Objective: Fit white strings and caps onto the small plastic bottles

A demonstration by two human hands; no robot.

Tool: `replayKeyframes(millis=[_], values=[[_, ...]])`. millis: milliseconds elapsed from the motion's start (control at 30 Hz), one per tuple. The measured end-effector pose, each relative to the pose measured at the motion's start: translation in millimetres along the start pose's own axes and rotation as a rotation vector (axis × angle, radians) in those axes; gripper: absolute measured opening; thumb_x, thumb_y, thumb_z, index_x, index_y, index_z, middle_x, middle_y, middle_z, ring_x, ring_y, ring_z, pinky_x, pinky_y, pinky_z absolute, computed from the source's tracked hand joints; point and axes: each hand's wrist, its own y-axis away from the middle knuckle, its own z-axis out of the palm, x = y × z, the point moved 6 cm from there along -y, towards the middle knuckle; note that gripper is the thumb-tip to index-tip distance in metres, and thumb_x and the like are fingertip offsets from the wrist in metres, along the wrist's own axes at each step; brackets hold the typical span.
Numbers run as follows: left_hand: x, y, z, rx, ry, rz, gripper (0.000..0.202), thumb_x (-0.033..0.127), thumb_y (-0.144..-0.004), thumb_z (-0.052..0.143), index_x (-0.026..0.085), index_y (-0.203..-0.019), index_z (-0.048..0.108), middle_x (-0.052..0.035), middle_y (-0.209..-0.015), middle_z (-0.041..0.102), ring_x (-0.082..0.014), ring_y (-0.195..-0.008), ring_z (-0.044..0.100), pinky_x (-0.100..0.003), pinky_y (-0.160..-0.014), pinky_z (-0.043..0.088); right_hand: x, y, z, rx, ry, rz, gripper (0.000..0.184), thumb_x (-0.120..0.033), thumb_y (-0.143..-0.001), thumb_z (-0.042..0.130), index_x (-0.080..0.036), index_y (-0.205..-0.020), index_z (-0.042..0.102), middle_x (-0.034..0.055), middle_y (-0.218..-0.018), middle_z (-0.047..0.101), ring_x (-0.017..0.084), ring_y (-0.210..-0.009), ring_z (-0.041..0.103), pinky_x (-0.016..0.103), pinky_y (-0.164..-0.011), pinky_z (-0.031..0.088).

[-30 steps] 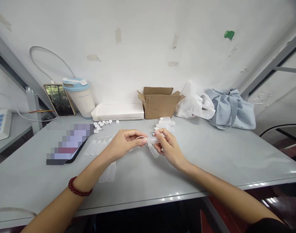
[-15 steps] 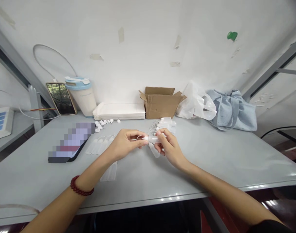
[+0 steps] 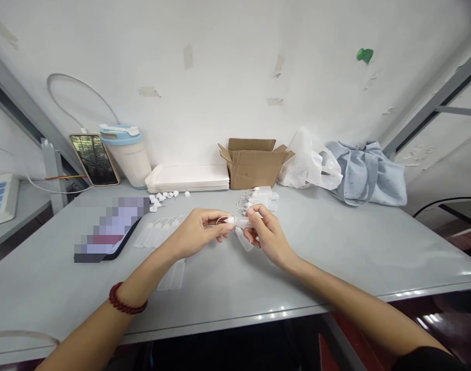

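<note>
Between my two hands a small translucent plastic squeeze bottle (image 3: 241, 221) lies sideways, with a white cap (image 3: 230, 220) at its left end. My left hand (image 3: 200, 232) pinches the cap, and a thin curved tube loops beside the fingers. The bottle's body is gripped by my right hand (image 3: 268, 229), thumb and fingers closed round it. Just below rests another bottle (image 3: 243, 240) on the table. Several similar bottles (image 3: 264, 195) with thin tips are piled behind my right hand. More flat-lying bottles (image 3: 154, 233) form a row left of my left hand, partly hidden by it.
Loose white caps (image 3: 162, 198) lie near a dark phone (image 3: 114, 229) with a blurred screen. Along the wall stand a propped phone (image 3: 94, 159), a blue-lidded cup (image 3: 127, 157), stacked white packets (image 3: 189, 178), an open cardboard box (image 3: 254, 170), a plastic bag (image 3: 308, 162) and a blue cloth bag (image 3: 369, 172).
The view has shifted slightly, so everything appears a little farther left. Both hands keep their hold on the bottle and its cap, with no clear movement between them.
</note>
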Motion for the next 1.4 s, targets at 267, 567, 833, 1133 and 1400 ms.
replayKeyframes(millis=[267, 567, 833, 1133, 1400], values=[[-6.2, -1.2, 5.0, -0.077, 0.060, -0.031, 0.043, 0.051, -0.084, 0.048, 0.014, -0.066, 0.061, -0.0031, -0.068, 0.062, -0.0120, -0.053, 0.057, -0.025, -0.053, 0.048, -5.2, 2.3, 0.7, 0.009, 0.004, -0.026, 0.027, -0.048, -0.089, 0.042, -0.022, -0.081, 0.039, -0.0099, -0.042, 0.043, 0.006, -0.036, 0.031, 0.017, -0.039, 0.025], [1.6, 1.2, 1.6, -0.018, -0.068, 0.038, 0.031, 0.044, -0.081, 0.055, 0.016, -0.075, 0.067, -0.0015, -0.063, 0.060, -0.0144, -0.062, 0.056, -0.024, -0.058, 0.045, -2.9, 2.7, -1.0, 0.007, 0.029, -0.028, 0.026, -0.047, -0.088, 0.043, -0.022, -0.081, 0.040, -0.0105, -0.041, 0.042, 0.006, -0.036, 0.031, 0.017, -0.039, 0.025], [2.0, 0.7, -2.3, 0.058, -0.091, 0.066, 0.026, 0.041, -0.080, 0.059, 0.017, -0.081, 0.069, -0.0005, -0.068, 0.061, -0.0133, -0.062, 0.055, -0.022, -0.058, 0.045, -3.4, 1.9, 0.0, -0.003, 0.012, -0.029, 0.026, -0.047, -0.089, 0.043, -0.022, -0.082, 0.039, -0.0103, -0.042, 0.043, 0.006, -0.036, 0.031, 0.018, -0.039, 0.024], [-7.3, -1.4, 2.9, -0.066, 0.002, -0.016, 0.040, 0.048, -0.085, 0.048, 0.015, -0.065, 0.060, -0.0023, -0.066, 0.062, -0.0134, -0.061, 0.057, -0.025, -0.063, 0.047, -6.6, 3.7, -1.0, 0.005, 0.105, -0.121, 0.023, -0.044, -0.087, 0.050, -0.022, -0.088, 0.044, -0.0074, -0.052, 0.049, 0.008, -0.043, 0.039, 0.020, -0.043, 0.031], [-7.5, -1.9, -2.8, -0.024, 0.036, -0.010, 0.042, 0.049, -0.083, 0.050, 0.016, -0.059, 0.054, 0.0001, -0.058, 0.054, -0.0136, -0.060, 0.054, -0.026, -0.061, 0.043, -20.5, 8.0, -2.8, 0.107, 0.489, -0.424, 0.016, -0.033, -0.085, 0.055, -0.018, -0.090, 0.056, 0.0016, -0.074, 0.058, 0.011, -0.056, 0.048, 0.024, -0.051, 0.040]])
